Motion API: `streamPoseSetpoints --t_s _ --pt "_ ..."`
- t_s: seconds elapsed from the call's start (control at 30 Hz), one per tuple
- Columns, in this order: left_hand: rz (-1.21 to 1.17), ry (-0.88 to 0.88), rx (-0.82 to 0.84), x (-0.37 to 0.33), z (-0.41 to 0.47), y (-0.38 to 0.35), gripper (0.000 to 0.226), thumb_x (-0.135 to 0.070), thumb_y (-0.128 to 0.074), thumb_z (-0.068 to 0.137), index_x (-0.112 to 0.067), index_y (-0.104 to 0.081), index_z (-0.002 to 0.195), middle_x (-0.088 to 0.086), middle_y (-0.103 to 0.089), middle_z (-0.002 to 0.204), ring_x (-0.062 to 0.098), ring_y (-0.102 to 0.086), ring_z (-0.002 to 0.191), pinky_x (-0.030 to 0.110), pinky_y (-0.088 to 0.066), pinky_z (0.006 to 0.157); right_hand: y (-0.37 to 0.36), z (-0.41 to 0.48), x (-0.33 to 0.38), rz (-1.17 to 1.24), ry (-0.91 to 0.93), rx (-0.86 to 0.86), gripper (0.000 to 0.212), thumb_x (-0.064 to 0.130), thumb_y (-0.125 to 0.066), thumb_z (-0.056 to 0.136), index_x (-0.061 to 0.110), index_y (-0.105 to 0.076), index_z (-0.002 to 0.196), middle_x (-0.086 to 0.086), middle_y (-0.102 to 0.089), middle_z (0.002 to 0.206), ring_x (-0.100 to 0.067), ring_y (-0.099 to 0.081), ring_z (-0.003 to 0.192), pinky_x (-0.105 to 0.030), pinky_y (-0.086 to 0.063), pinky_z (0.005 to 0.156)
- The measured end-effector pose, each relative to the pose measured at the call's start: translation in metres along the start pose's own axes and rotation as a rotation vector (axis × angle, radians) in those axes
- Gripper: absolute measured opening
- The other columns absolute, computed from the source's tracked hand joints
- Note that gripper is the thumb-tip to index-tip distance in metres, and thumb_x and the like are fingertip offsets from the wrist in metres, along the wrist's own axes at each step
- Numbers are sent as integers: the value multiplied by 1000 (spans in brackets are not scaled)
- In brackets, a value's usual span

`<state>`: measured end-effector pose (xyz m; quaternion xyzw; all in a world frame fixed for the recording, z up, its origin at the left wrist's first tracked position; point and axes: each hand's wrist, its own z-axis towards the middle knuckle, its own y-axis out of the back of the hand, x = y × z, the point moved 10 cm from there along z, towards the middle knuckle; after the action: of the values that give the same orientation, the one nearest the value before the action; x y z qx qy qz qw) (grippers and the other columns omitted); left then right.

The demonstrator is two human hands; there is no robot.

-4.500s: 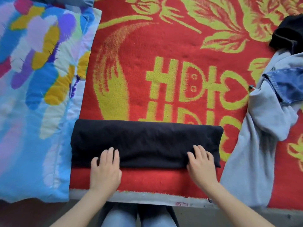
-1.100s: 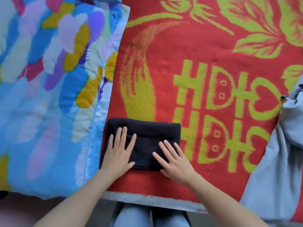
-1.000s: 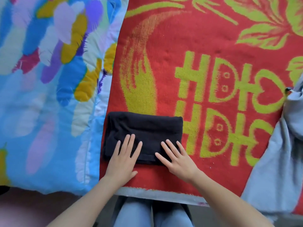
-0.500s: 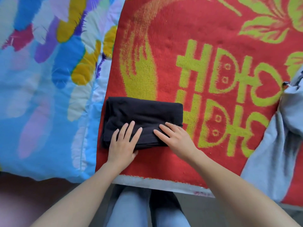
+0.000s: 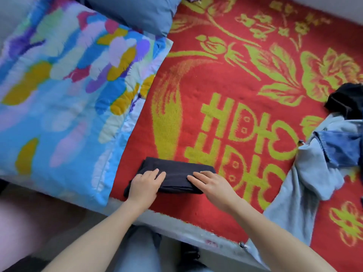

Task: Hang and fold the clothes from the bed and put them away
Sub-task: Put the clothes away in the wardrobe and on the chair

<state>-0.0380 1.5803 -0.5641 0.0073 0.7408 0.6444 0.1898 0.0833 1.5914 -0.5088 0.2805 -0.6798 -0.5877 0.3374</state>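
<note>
Location: a bedroom in a home. In front of me is a bed [image 5: 176,226] covered by a red blanket [image 5: 255,85] with a yellow-green flower pattern, and a multicoloured quilt [image 5: 59,95] and a blue-grey pillow [image 5: 133,12] lie at its left side. Loose clothing lies on the blanket at my right: a light blue garment [image 5: 306,183], a denim piece [image 5: 341,150] and a black garment [image 5: 349,103].

The folded garment [image 5: 176,172] lies at the near edge of the blanket [image 5: 245,79]; quilt [image 5: 59,95] to its left, clothes pile [image 5: 324,163] well right.
</note>
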Motion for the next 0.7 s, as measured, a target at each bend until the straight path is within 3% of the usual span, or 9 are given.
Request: streamPoseSetpoints --t_s 0.27,0.43,0.5,0.57,0.63,0.7 --pt "87 413 -297 -40 -121 95 76 8 -82 10 -7 -76 85 10 -73 81 22 -69 60 27 -52 44 96 -30 78 -95 445 -171 57 8 -86 51 14 -72 106 0 -71 98 -19 -69 80 -22 -52 56" --pt "97 595 -283 -82 -206 115 71 0 -88 16 -10 -75 85 3 -72 77 19 -68 59 25 -51 45 133 -71 141 -93 658 -220 55 7 -87 51 14 -73 104 1 -72 95 -18 -69 77 -21 -53 56" --pt "66 730 -207 -85 -246 117 68 -8 -88 40 -14 -70 106 1 -71 98 17 -68 80 26 -53 62 138 -84 171 -78 753 -220 56 8 -88 50 15 -73 103 3 -72 93 -16 -69 76 -21 -53 55" --pt "55 897 -157 -80 -299 112 60 -9 -63 77 -21 -47 134 -3 -55 131 16 -55 115 26 -43 88 139 -91 212 -90 868 -200 58 9 -88 47 16 -73 103 4 -72 93 -15 -68 74 -21 -53 53" --pt "-24 1024 -128 -78 -342 102 59 -6 -48 85 -25 -37 140 -5 -49 138 17 -47 124 27 -39 93 139 -93 246 -106 948 -182 63 11 -87 41 17 -73 102 7 -71 92 -13 -67 71 -19 -51 51" --pt "-34 1120 -149 -88 -393 105 58 -5 -50 83 -24 -42 137 -3 -54 133 19 -50 121 30 -42 89 139 -104 292 -125 1046 -165 69 13 -88 34 18 -74 101 8 -71 92 -12 -67 69 -18 -50 49"
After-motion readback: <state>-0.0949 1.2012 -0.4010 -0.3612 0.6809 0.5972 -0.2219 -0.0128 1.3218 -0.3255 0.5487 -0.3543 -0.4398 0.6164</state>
